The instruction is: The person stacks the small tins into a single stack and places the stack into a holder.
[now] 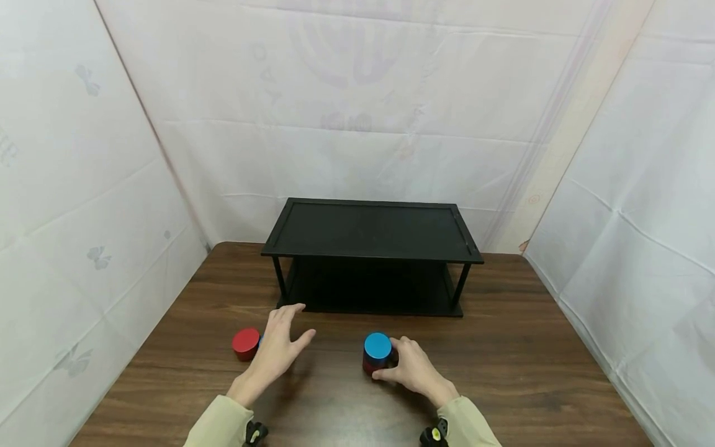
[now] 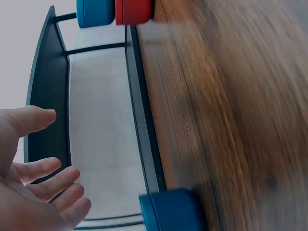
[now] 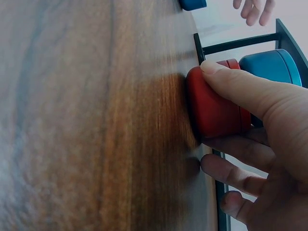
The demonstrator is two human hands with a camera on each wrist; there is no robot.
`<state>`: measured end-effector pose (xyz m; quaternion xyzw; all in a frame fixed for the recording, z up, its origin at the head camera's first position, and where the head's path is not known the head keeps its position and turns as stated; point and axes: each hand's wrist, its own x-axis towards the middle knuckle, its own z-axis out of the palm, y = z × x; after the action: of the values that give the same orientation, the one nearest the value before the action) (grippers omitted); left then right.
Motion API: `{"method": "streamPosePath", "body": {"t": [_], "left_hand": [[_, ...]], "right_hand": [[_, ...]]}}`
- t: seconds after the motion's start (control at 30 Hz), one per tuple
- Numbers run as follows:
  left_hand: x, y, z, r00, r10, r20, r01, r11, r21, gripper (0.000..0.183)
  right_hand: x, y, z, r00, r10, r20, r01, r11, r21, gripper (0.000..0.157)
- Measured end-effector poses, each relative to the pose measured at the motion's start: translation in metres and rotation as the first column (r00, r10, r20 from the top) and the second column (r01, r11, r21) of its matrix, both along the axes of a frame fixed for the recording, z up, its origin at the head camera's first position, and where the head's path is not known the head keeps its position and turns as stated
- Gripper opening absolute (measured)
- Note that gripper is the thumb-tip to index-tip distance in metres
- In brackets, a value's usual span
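My right hand [image 1: 416, 372] grips a red canister [image 3: 216, 110] standing on the table, thumb on one side and fingers on the other. A blue canister [image 1: 377, 345] sits stacked on top of that red one. My left hand [image 1: 274, 347] is raised over the table, thumb apart from relaxed fingers, holding nothing. Close beside it stands another red canister [image 1: 246, 343]. A second blue canister [image 2: 175, 211] also stands on the table near the left hand, which mostly hides it in the head view.
A black two-tier rack [image 1: 371, 231] stands at the back of the brown wooden table [image 1: 536, 372], beyond both hands. White sheets [image 1: 357, 155] hang behind the table and along both sides.
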<state>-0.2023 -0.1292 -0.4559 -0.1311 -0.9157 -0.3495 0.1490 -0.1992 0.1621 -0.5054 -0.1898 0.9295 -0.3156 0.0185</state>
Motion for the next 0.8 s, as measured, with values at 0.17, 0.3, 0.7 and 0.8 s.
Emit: {"method": "streamPosePath", "body": {"t": [0.17,0.3,0.7,0.8], "left_hand": [[-0.001,-0.013,0.000,0.999,0.036,0.008,-0.036,0.999,0.002,0.053],[-0.001,-0.022,0.000,0.998,0.057,0.017,-0.058,0.998,0.009,0.055],[-0.005,-0.045,-0.001,0.992,0.115,-0.060,-0.115,0.993,0.000,0.054],[-0.005,-0.051,-0.003,0.989,0.132,-0.067,-0.132,0.991,-0.001,0.054]], "right_hand": [[-0.001,0.000,0.000,1.000,-0.001,0.004,0.001,1.000,0.001,0.056],[-0.002,0.000,0.000,1.000,-0.006,0.005,0.006,1.000,0.003,0.057],[-0.003,0.001,0.000,1.000,-0.005,-0.002,0.005,1.000,-0.003,0.056],[-0.002,0.001,-0.001,1.000,-0.004,-0.002,0.004,1.000,-0.003,0.056]]}}
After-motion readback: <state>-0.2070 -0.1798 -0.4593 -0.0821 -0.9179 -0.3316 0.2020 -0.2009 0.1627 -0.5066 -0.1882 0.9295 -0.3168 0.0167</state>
